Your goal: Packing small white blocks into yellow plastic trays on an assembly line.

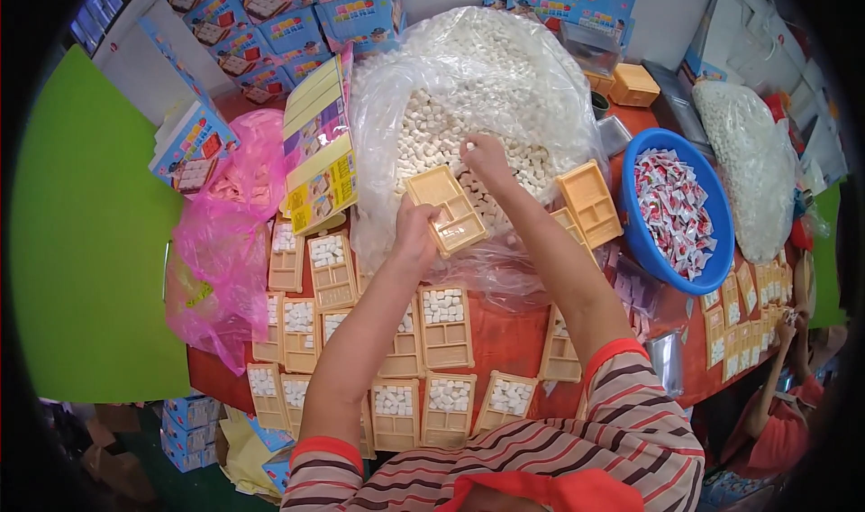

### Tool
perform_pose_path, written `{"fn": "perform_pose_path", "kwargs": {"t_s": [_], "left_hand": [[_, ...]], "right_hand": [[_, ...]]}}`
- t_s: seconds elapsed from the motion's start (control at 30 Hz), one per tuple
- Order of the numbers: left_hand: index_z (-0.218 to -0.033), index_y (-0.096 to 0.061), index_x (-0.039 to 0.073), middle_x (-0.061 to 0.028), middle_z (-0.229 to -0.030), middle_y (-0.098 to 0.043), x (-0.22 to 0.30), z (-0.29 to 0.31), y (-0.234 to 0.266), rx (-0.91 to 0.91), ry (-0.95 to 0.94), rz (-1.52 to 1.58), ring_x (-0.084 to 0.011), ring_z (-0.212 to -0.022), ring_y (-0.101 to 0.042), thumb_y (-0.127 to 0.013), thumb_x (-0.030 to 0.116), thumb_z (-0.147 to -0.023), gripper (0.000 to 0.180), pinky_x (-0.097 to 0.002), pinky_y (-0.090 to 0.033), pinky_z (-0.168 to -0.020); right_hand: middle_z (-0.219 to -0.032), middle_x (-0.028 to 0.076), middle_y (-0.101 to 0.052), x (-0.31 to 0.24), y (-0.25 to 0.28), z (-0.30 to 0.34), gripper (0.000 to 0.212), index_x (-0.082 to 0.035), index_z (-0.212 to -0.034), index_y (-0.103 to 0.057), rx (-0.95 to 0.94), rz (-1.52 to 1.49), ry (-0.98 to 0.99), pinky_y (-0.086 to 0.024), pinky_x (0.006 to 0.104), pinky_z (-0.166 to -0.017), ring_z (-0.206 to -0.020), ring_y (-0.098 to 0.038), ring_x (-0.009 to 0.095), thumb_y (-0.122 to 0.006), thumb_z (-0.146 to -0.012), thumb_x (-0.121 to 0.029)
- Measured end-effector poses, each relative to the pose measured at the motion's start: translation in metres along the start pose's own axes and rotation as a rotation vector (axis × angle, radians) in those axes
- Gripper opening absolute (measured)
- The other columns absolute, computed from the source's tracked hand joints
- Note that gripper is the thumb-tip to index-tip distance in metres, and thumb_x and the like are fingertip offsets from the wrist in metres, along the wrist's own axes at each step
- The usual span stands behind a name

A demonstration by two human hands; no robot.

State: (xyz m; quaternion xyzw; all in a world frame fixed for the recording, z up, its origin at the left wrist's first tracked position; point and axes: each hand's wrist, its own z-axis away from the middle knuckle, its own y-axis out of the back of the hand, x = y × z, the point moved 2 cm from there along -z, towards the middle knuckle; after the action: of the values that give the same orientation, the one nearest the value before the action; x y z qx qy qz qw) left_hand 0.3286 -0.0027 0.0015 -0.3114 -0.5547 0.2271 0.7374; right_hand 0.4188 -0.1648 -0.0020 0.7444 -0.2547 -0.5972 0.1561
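My left hand [416,233] grips a tan compartment tray [436,190] by its near left edge and holds it tilted over a large clear plastic bag [374,160]. Its compartments look bare. A heap of small white blocks [428,129] fills the opened bag. Just above this heap, to the right of the tray, is my right hand [487,160] with its fingers curled closed. Whatever may be in those fingers is hidden. Beneath my forearms stand several filled trays [445,333], each with white blocks in one compartment and the smaller compartments bare.
A blue basin [635,219] of small printed packets stands at the right. Stacked tan trays [590,207] lie beside the bag. Left are a pink plastic bag [212,251] and an upright printed carton [323,147]. Blue boxes [293,34] line the back. A co-worker's arm [777,368] shows far right.
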Motion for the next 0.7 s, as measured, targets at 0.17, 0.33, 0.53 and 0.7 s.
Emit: {"fn": "perform_pose_path", "kwargs": {"t_s": [0.17, 0.33, 0.53, 0.7], "left_hand": [[-0.127, -0.040, 0.002, -0.0176, -0.118, -0.053, -0.015, -0.013, -0.013, -0.020, 0.102, 0.020, -0.0308, -0.100, -0.061, -0.038, -0.013, -0.076, 0.053, -0.0459, -0.056, -0.085], [-0.131, -0.037, 0.002, -0.0186, -0.120, -0.052, -0.017, -0.014, -0.002, -0.038, 0.100, 0.073, -0.0331, -0.104, -0.060, -0.037, -0.013, -0.078, 0.055, -0.0477, -0.056, -0.087], [-0.134, -0.033, 0.002, -0.0225, -0.127, -0.048, -0.012, -0.004, 0.009, 0.026, 0.056, 0.093, -0.0384, -0.113, -0.056, -0.035, -0.014, -0.078, 0.059, -0.0538, -0.050, -0.094], [-0.134, -0.032, 0.002, -0.0220, -0.128, -0.047, -0.008, 0.003, 0.011, 0.011, 0.037, 0.113, -0.0375, -0.115, -0.055, -0.035, -0.014, -0.076, 0.061, -0.0528, -0.050, -0.094]], "right_hand": [[-0.081, 0.020, -0.062, -0.039, -0.003, 0.025, 0.018, -0.004, -0.080, -0.068, -0.118, -0.107, 0.135, -0.048, 0.0393, -0.072, -0.080, -0.061, 0.032, -0.058, -0.067, -0.011], [-0.096, 0.020, -0.060, -0.044, 0.002, 0.029, 0.034, -0.005, -0.100, -0.066, -0.183, -0.275, 0.213, -0.047, 0.0372, -0.081, -0.087, -0.059, 0.034, -0.059, -0.069, -0.016], [-0.102, 0.024, -0.059, -0.003, 0.008, 0.022, 0.033, -0.005, -0.106, -0.063, -0.332, 0.381, 0.104, -0.049, 0.0441, -0.082, -0.094, -0.061, 0.037, -0.055, -0.076, -0.016], [-0.098, 0.022, -0.062, -0.019, 0.005, 0.030, 0.021, -0.002, -0.094, -0.064, -0.345, 0.573, 0.159, -0.051, 0.0417, -0.074, -0.087, -0.064, 0.037, -0.056, -0.076, -0.011]]}}
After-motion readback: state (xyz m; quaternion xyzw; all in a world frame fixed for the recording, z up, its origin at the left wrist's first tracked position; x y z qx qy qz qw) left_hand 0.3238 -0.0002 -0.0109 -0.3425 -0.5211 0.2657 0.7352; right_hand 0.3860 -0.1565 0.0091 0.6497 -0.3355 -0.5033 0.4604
